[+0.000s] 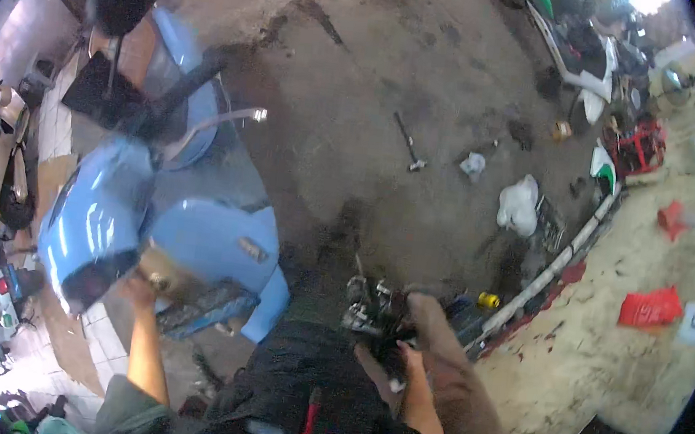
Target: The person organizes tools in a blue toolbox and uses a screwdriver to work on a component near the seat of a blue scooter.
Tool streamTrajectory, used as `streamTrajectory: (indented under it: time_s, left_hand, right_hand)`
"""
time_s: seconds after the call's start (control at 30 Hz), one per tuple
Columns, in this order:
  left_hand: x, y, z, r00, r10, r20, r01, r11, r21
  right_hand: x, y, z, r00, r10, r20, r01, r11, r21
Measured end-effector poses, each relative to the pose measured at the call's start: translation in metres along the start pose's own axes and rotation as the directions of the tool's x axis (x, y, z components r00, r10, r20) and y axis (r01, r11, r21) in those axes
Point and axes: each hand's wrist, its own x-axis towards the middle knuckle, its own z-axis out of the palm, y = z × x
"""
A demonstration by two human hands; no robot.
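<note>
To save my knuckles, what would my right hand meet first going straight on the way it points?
Likely the dark and silver metal assembly just ahead of your right hand, though depth is unclear and they may touch.

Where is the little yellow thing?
In the head view, the little yellow thing is right of centre, between the person's brown trouser leg and the long pale bar.

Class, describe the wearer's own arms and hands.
The left hand and right hand are ungloved, and both forearms are bare. A dark grey-green sleeve ends near the left elbow; any right sleeve is too dark to make out.
</note>
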Motion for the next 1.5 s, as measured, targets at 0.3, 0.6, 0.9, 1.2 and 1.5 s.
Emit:
streamTrajectory:
  time_s: [0.3,0.6,0.9,1.2,1.5]
  left_hand:
    - [0.012,0.057,-0.036,0.907,-0.3,0.296,0.292,0.954,0.073]
    - [-0.019,0.077,-0.095,0.453,-0.633,0.628,0.688,0.696,0.206]
    - [-0.034,0.366,-0.137,0.238,-0.941,-0.241,0.889,0.311,-0.337]
    - [-0.184,0.931,-0.088,-0.574,-0.144,0.806,0.757,-0.47,0.454]
    - [-0.103,0.995,-0.059,-0.697,-0.16,0.699,0.252,-0.967,0.03]
  right_hand:
    - [0.179,-0.307,-0.094,0.928,-0.372,-0.015,0.365,0.917,-0.163]
    - [0.153,-0.687,-0.039,0.659,-0.623,0.421,0.719,0.686,-0.111]
    - [0.203,-0.889,0.104,0.516,-0.257,0.817,0.856,0.132,-0.499]
    - [-0.16,-0.882,0.188,-0.375,0.103,0.921,0.857,-0.339,0.387]
    - [-0.281,-0.754,0.214,-0.4,0.593,0.698,0.707,-0.285,0.647]
